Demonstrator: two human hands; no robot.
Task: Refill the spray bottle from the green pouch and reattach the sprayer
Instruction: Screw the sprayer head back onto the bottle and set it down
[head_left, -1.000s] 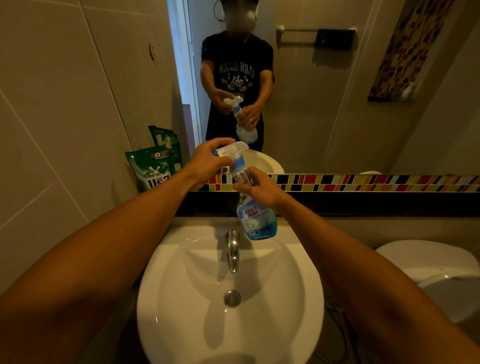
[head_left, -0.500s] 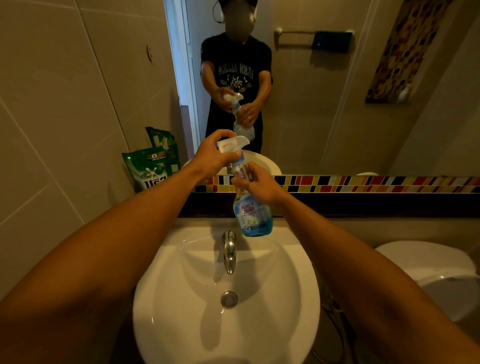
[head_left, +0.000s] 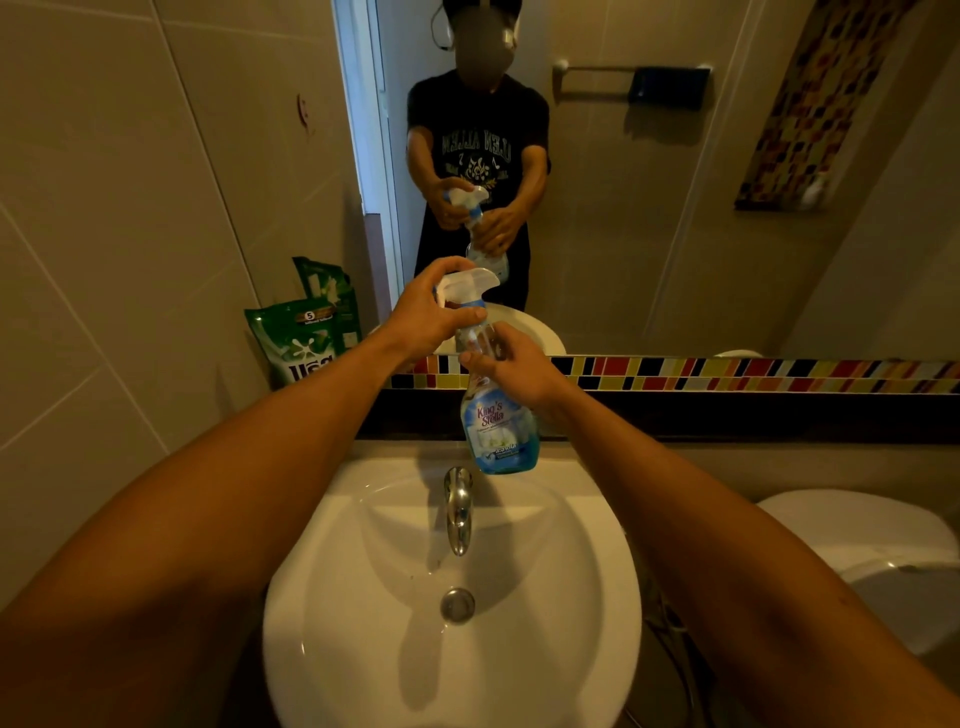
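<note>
I hold a clear spray bottle (head_left: 498, 431) with a blue label upright in the air above the back of the sink. My right hand (head_left: 514, 364) grips its neck. My left hand (head_left: 431, 312) is closed around the white sprayer (head_left: 467, 286) and its blue collar, which sits on top of the bottle. A little blue liquid shows at the bottle's bottom. The green pouch (head_left: 298, 340) stands on the ledge at the left, leaning against the tiled wall.
A white sink (head_left: 363, 597) with a chrome tap (head_left: 458, 506) lies below the bottle. A mirror (head_left: 649, 208) above a multicoloured tile strip (head_left: 727, 374) reflects a person holding the bottle. A white toilet (head_left: 857, 561) is at the right.
Both hands and the bottle have stayed above the sink; my left hand has shifted its grip around the sprayer's collar. The sprayer head has turned slightly.
</note>
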